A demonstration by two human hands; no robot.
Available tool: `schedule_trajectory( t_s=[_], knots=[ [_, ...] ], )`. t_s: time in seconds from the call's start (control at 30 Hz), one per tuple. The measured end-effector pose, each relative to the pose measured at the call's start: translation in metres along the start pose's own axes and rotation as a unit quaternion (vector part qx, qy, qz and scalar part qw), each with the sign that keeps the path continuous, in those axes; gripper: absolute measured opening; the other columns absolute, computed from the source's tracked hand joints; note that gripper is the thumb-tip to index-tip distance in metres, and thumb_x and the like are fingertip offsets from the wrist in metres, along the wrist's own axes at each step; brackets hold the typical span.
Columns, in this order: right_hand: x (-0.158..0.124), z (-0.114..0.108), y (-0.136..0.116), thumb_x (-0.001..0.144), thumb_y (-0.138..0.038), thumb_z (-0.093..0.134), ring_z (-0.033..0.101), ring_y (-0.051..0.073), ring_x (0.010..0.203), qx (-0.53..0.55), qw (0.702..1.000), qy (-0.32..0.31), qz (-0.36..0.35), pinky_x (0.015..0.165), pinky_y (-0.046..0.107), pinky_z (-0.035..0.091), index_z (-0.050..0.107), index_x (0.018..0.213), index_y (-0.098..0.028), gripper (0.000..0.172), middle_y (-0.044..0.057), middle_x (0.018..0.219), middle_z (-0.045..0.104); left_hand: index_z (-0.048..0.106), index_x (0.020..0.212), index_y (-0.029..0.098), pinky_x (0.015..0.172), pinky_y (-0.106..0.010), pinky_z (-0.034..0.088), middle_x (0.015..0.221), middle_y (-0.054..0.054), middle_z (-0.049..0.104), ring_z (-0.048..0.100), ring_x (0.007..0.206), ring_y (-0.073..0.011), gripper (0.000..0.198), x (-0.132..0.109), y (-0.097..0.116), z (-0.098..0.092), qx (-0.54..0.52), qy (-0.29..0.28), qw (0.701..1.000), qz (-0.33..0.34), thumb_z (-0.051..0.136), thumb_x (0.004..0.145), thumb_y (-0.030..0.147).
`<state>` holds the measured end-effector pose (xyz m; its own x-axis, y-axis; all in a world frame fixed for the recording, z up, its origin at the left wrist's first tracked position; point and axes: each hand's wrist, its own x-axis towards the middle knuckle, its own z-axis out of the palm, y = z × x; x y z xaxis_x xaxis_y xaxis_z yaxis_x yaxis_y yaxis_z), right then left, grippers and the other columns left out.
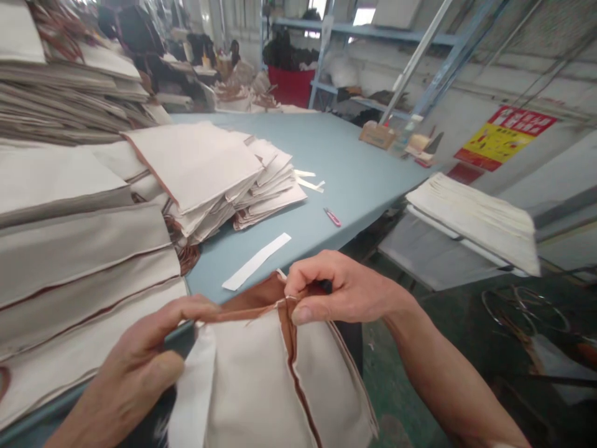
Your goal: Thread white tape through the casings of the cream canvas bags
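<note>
In front of me a cream fabric bag (252, 379) with a brown lining hangs at the table's near edge, a brown-edged seam running down its face. My right hand (326, 289) pinches the bag's top rim where that seam meets it, thumb in front and fingers behind. At the rim's left corner my left hand (144, 354) grips the bag, with the index finger along the top edge. A white strip (193, 386) hangs down the bag's left side, beside my left thumb. The bag's lower end is cut off by the frame.
Stacked cream fabric pieces (196, 162) cover the left of the blue table (354, 155). A white strip (256, 261) and pink thread snips (333, 217) lie near its front edge. Right of the table, a cream stack (471, 218) rests on a stand. A cardboard box (377, 135) sits at the far corner.
</note>
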<state>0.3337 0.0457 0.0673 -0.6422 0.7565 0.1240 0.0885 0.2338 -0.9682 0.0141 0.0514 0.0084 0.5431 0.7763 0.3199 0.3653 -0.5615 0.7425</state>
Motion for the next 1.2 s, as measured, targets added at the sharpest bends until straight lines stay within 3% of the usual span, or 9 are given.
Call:
schedule_trajectory(
  t_s=[0.07, 0.13, 0.23, 0.4, 0.67, 0.77, 0.9, 1.03, 1.2],
  knots=[
    [0.003, 0.002, -0.009, 0.098, -0.043, 0.079, 0.042, 0.008, 0.06, -0.031, 0.999, -0.015, -0.003, 0.054, 0.02, 0.031, 0.067, 0.087, -0.014, 0.033, -0.006, 0.07, 0.055, 0.078, 0.117, 0.029, 0.085, -0.024, 0.062, 0.111, 0.0, 0.085, 0.081, 0.097, -0.0223, 0.027, 0.017, 0.017, -0.002, -0.008, -0.005, 0.999, 0.047, 0.058, 0.104, 0.041],
    [0.005, 0.006, -0.015, 0.098, -0.036, 0.079, 0.042, 0.008, 0.059, -0.058, 0.998, -0.033, -0.013, 0.056, 0.02, 0.033, 0.069, 0.087, -0.014, 0.026, -0.007, 0.069, 0.056, 0.077, 0.117, 0.033, 0.093, -0.022, 0.058, 0.113, 0.004, 0.084, 0.079, 0.103, -0.0191, 0.019, 0.03, 0.033, -0.003, -0.012, -0.017, 0.995, 0.092, 0.071, 0.1, 0.035],
    [0.005, 0.017, -0.019, 0.097, -0.027, 0.079, 0.044, 0.007, 0.06, -0.101, 0.993, -0.035, -0.041, 0.062, 0.021, 0.036, 0.07, 0.086, -0.015, 0.019, -0.007, 0.071, 0.058, 0.075, 0.105, 0.03, 0.085, -0.019, 0.054, 0.099, 0.006, 0.081, 0.076, 0.091, -0.0126, 0.006, 0.035, 0.049, 0.002, -0.027, -0.061, 0.992, 0.103, 0.072, 0.101, 0.027],
    [-0.002, 0.032, -0.02, 0.094, -0.014, 0.081, 0.05, 0.008, 0.063, -0.211, 0.977, -0.021, 0.008, 0.066, 0.023, 0.035, 0.066, 0.08, -0.016, 0.021, -0.008, 0.071, 0.058, 0.067, 0.1, 0.026, 0.062, -0.019, 0.044, 0.079, 0.008, 0.07, 0.063, 0.065, -0.0079, 0.017, 0.021, 0.057, 0.019, 0.018, -0.108, 0.991, 0.078, 0.057, 0.106, 0.014],
    [0.005, 0.038, -0.01, 0.09, -0.021, 0.083, 0.053, 0.009, 0.067, -0.275, 0.957, -0.048, 0.074, 0.064, 0.024, 0.032, 0.067, 0.079, -0.016, 0.02, -0.007, 0.071, 0.06, 0.058, 0.107, 0.028, 0.063, -0.017, 0.048, 0.084, 0.007, 0.075, 0.071, 0.066, -0.0079, 0.019, 0.008, 0.055, 0.029, 0.09, -0.062, 0.987, 0.118, 0.05, 0.109, 0.011],
    [0.01, 0.038, 0.001, 0.09, -0.021, 0.079, 0.052, 0.008, 0.063, -0.235, 0.966, -0.074, 0.075, 0.062, 0.025, 0.03, 0.066, 0.074, -0.016, 0.021, -0.008, 0.065, 0.054, 0.055, 0.11, 0.029, 0.063, -0.019, 0.05, 0.082, 0.007, 0.075, 0.073, 0.065, -0.0102, 0.016, 0.007, 0.053, 0.028, 0.123, -0.053, 0.983, 0.126, 0.045, 0.115, 0.019],
    [0.015, 0.038, 0.019, 0.092, -0.027, 0.076, 0.049, 0.007, 0.059, -0.095, 0.989, -0.095, 0.061, 0.062, 0.022, 0.035, 0.065, 0.077, -0.016, 0.022, -0.01, 0.064, 0.053, 0.054, 0.109, 0.028, 0.057, -0.022, 0.049, 0.074, 0.006, 0.07, 0.068, 0.057, -0.0124, 0.021, 0.002, 0.044, 0.025, 0.146, -0.08, 0.976, 0.14, 0.035, 0.12, 0.027],
    [0.017, 0.041, 0.034, 0.092, -0.035, 0.077, 0.05, 0.008, 0.063, 0.019, 0.99, -0.117, 0.078, 0.062, 0.021, 0.038, 0.064, 0.079, -0.017, 0.026, -0.008, 0.069, 0.057, 0.056, 0.112, 0.027, 0.059, -0.024, 0.051, 0.079, 0.003, 0.073, 0.071, 0.062, -0.0138, 0.025, -0.004, 0.036, 0.024, 0.154, -0.074, 0.967, 0.187, 0.034, 0.119, 0.02],
    [0.015, 0.049, 0.047, 0.086, -0.055, 0.086, 0.043, 0.008, 0.062, 0.134, 0.975, -0.112, 0.134, 0.056, 0.021, 0.034, 0.062, 0.08, -0.016, 0.046, -0.008, 0.068, 0.052, 0.064, 0.123, 0.021, 0.06, -0.026, 0.054, 0.089, -0.003, 0.08, 0.075, 0.069, -0.0174, 0.034, -0.009, 0.025, 0.025, 0.213, -0.036, 0.949, 0.23, 0.032, 0.115, 0.013]
  ],
)
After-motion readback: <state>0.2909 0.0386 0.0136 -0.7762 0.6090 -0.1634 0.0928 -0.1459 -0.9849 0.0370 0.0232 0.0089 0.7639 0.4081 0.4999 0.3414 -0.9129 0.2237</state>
